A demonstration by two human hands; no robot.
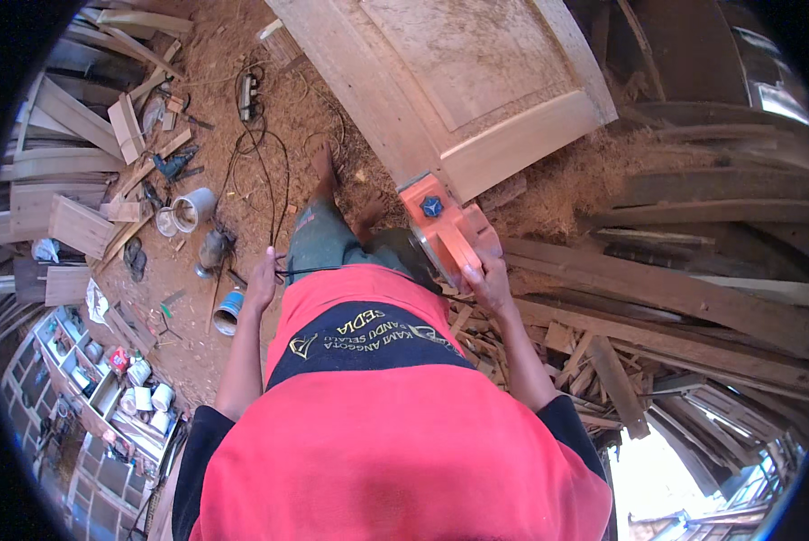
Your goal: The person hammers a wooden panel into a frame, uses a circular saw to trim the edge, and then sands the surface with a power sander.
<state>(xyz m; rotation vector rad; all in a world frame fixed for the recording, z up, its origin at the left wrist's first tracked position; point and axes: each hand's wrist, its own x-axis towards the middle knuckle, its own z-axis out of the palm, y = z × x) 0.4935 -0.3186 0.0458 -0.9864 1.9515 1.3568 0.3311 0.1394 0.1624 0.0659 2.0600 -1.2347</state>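
My right hand [491, 287] is wrapped round the rear handle of an orange electric planer [454, 239] with a dark blue knob at its front. The planer's front end meets the near corner of a pale wooden panel door [512, 135]; whether it rests on the wood or hovers over it, I cannot tell. To the left, beside my hip, my left hand [262, 281] is closed on a black power cord [307, 270]. That cord runs across my waist toward the planer and also down to the floor.
A power strip [247, 97] lies on the sawdust-covered floor amid looping cords. Buckets [193, 209] and a blue tin [228, 311] stand at my left. Stacked boards [675, 293] line the right, with offcuts [566, 352] below. A crate of containers [120, 397] sits at lower left.
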